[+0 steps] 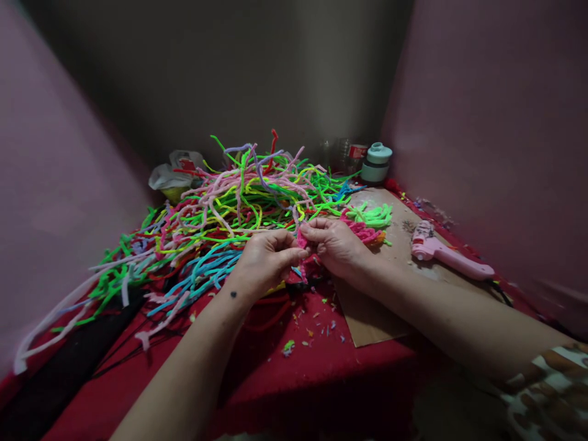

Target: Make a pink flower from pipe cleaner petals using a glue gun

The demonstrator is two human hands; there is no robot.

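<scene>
Between my two hands is a short pink pipe cleaner (302, 240), bent and partly covered by the fingers. My left hand (271, 257) pinches it from the left with thumb and forefinger. From the right, my right hand (337, 248) is closed on it too, its fingertips almost touching those of the left. Just behind the hands rises a big tangled heap of pipe cleaners (257, 199) in green, pink, yellow, red and purple. Blue pipe cleaners (206, 269) lie beside my left hand. A bundle of pink pieces (362, 233) and green pieces (373, 214) lies beyond my right hand.
A pink glue gun (450, 254) rests on a cardboard sheet (372, 315) at the right. Coloured fluff scraps (288, 348) dot the red cloth (266, 380). At the back stand a light-blue-lidded bottle (376, 162) and a plastic bag (172, 174). Walls close in on both sides.
</scene>
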